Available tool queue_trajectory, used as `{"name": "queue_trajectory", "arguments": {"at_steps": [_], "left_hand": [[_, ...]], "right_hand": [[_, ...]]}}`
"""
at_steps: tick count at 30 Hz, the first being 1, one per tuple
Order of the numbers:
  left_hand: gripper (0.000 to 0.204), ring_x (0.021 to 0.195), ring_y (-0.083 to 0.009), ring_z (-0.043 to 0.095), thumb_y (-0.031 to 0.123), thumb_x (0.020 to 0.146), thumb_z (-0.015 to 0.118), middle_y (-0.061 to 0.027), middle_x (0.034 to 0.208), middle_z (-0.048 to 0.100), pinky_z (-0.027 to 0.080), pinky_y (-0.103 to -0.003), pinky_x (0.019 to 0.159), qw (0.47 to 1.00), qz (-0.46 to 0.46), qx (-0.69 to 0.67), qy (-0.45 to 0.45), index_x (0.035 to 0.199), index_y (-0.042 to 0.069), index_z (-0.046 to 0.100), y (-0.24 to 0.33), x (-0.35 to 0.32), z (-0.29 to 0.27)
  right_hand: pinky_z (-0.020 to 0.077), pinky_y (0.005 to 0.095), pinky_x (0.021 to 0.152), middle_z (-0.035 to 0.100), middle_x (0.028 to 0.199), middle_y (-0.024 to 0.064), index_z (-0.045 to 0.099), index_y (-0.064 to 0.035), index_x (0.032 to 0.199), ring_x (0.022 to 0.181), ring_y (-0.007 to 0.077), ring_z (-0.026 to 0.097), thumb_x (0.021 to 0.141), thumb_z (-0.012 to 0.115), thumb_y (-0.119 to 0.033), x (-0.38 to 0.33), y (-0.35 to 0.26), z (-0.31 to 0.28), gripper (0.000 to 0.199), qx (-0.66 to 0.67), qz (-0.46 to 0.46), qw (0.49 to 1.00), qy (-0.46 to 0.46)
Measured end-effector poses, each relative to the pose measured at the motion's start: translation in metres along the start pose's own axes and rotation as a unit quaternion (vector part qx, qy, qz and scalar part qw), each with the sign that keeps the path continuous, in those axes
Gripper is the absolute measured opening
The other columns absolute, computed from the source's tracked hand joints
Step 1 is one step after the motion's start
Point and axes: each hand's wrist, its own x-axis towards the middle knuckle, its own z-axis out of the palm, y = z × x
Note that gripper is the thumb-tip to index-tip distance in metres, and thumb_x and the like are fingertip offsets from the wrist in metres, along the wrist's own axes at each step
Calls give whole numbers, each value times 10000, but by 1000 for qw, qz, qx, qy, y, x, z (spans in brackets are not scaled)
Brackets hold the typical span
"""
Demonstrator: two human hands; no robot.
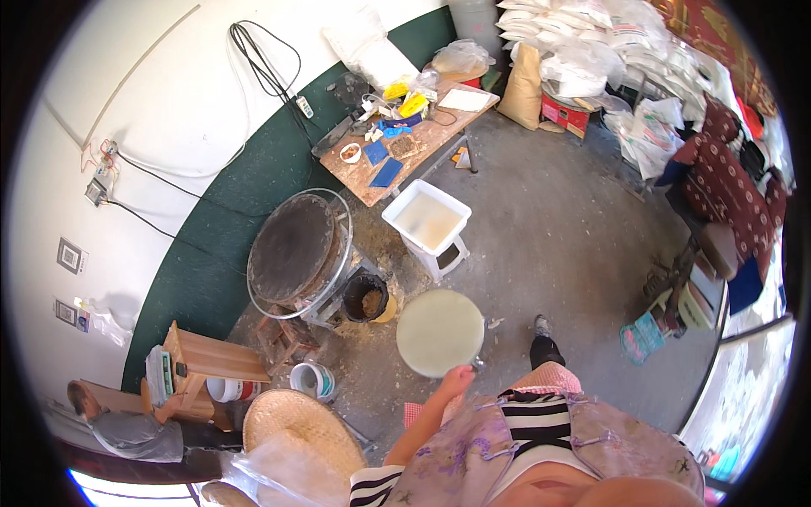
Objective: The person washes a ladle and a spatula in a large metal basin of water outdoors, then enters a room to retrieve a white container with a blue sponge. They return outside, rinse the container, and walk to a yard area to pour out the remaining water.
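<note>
A round vessel [439,333] filled almost to the rim with a smooth, pale greenish-cream liquid or batter stands in front of me. My left hand [457,383] is at its near rim, fingers curled closed; whatever lies inside them is hidden. Beside that hand, a small metal fitting [479,363] sticks out from the rim. My right hand does not show. Beyond the vessel, a white rectangular tub [427,217] of cloudy liquid rests on a white plastic stool [443,260].
To the left is a large round dark griddle [291,248] in a metal ring, with a black-lined bucket [367,297] beside it. A cluttered wooden table [358,179] lines the wall. Sacks [561,21] are piled far right. A seated person [139,435] is at lower left.
</note>
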Motion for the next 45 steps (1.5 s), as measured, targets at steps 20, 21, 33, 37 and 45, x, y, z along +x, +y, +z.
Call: {"name": "queue_trajectory", "arguments": {"at_steps": [20,21,33,37,45], "left_hand": [[227,757,-205,631,238,748,578,-89,754,639,490,-336,614,914,-154,361,-103,852,43,629,26,253,-21],[213,741,-190,627,218,749,575,-90,736,632,482,-327,607,932,-104,343,-63,848,37,629,29,277,-27],[315,792,-193,622,184,855,515,-104,961,613,494,-291,644,694,-278,-559,359,1129,30,529,191,546,-229],[385,797,-238,617,136,852,537,-137,987,581,511,-310,635,579,-287,-622,442,1198,4,433,186,603,-281],[632,791,-275,584,75,707,703,-141,980,547,503,-407,611,428,-358,-567,606,1209,42,321,111,698,-355]], "right_hand": [[483,319,741,634,930,117,580,-51,1071,845,232,602,732,631,-196,279,-529,-659,372,-58,-365,921,126],[481,326,759,629,957,123,570,-53,1091,862,239,599,739,628,-218,272,-553,-655,393,-92,-368,923,68],[457,263,746,628,976,76,521,-14,1158,840,121,572,791,656,-234,372,-874,-675,448,-86,-324,922,-193],[467,294,740,622,984,108,513,-10,1166,867,146,584,746,683,-253,449,-1018,-672,514,-153,-421,883,-142],[449,340,826,512,1180,198,408,52,1235,1047,263,530,687,738,-279,511,-1189,-636,720,-100,-466,875,-86]]}}
